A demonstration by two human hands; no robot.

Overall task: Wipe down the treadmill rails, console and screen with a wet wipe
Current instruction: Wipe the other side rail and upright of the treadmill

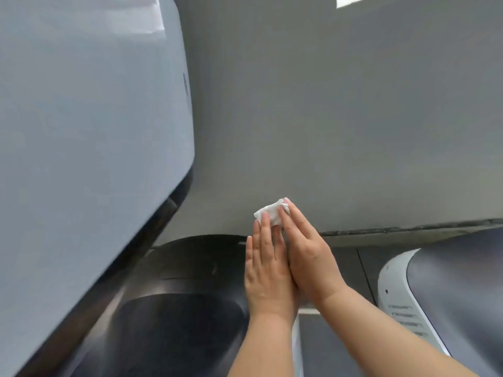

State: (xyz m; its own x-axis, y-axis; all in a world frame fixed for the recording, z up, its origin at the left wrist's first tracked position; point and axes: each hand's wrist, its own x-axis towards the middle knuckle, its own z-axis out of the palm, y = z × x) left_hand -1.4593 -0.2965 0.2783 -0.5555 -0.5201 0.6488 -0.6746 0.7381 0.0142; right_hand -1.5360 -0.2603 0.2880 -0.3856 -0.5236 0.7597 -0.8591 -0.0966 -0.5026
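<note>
Head view: left hand point(268, 270) and right hand point(307, 257), fingers straight, press a wet wipe point(269, 212) between them.

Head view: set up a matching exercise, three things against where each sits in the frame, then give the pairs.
Things:
1. wet wipe
2. grey screen panel
3. white vented housing

Places:
A. lower right
B. centre, between the fingers of the left hand and right hand
C. filling the left side

Pairs: 1-B, 2-C, 3-A
</note>
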